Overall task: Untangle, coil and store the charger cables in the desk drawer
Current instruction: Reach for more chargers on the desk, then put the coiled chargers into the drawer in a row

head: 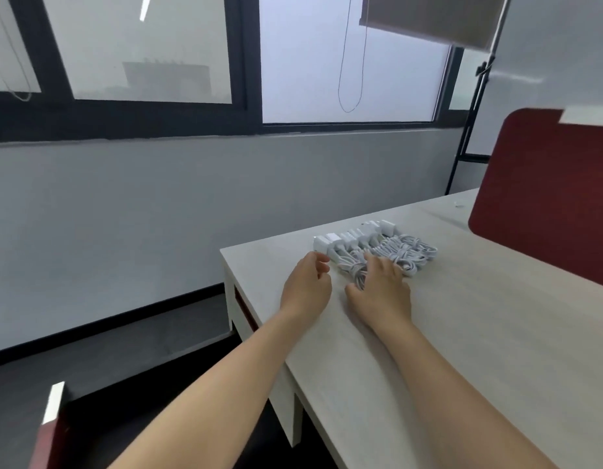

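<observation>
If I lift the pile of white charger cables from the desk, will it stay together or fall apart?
The charger cables look thin and loosely looped, so they will probably flop and dangle. The white plug blocks at one edge may swing. Strands seem tangled, so lifting one likely drags others.

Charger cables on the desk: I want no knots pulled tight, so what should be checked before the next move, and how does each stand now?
1. Chargers gathered in one pile on the desk: ok.
2. Right hand in contact with the cords: ok, fingers rest on the pile's near edge.
3. Left hand free: ok, open and empty beside the pile.
4. Cords untangled: cannot tell, they lie looped over each other.
5. Desk drawer open and ready: cannot tell, only a red panel under the desk edge shows.
</observation>
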The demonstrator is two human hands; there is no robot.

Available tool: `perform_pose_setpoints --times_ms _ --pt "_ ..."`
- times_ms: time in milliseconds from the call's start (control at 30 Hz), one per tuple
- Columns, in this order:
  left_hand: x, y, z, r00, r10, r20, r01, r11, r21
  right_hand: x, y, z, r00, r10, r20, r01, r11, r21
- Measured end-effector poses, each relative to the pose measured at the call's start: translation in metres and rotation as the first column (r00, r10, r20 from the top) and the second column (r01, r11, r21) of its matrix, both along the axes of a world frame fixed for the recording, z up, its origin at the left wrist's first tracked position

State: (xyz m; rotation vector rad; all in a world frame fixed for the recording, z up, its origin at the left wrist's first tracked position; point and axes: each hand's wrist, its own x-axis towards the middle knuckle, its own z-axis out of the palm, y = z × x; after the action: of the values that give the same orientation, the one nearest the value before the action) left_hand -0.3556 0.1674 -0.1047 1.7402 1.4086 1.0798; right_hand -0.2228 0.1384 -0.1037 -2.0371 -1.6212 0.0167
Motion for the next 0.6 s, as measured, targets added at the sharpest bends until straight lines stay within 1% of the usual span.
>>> perform_pose_setpoints --times_ms 67,167,233,300,467,500,600 --pt "0.001 0.008 -0.001 1.000 -0.010 -0.012 0.010 1.000 0.009 -0.001 0.003 -0.002 0.998 -0.019 0.057 0.019 1.000 0.004" --pt "0.003 0.016 0.000 1.000 0.011 0.027 -0.012 1.000 0.010 -0.002 0.003 -0.004 0.994 -0.037 0.102 0.033 0.999 0.042" --pt "0.002 0.015 0.000 0.998 0.028 0.049 -0.029 1.000 0.010 -0.003 0.001 -0.001 0.997 -0.026 0.073 0.022 0.998 0.056" --pt "0.001 0.010 0.003 0.999 0.019 0.028 -0.019 1.000 0.002 -0.006 -0.003 0.003 1.000 0.005 0.022 -0.006 0.999 0.050" --pt "-0.001 -0.004 0.005 0.986 0.029 -0.162 -0.023 0.999 0.037 -0.012 -0.021 0.006 0.992 0.109 -0.060 -0.106 0.993 0.059" --pt "-0.004 -0.009 0.005 0.985 0.035 -0.171 -0.029 0.999 0.037 -0.014 -0.026 0.005 0.990 0.127 -0.061 -0.123 0.991 0.056" --pt "-0.012 -0.025 0.003 0.990 0.066 -0.126 -0.064 0.998 0.014 -0.020 -0.039 0.005 0.984 0.172 -0.042 -0.168 0.982 0.083"
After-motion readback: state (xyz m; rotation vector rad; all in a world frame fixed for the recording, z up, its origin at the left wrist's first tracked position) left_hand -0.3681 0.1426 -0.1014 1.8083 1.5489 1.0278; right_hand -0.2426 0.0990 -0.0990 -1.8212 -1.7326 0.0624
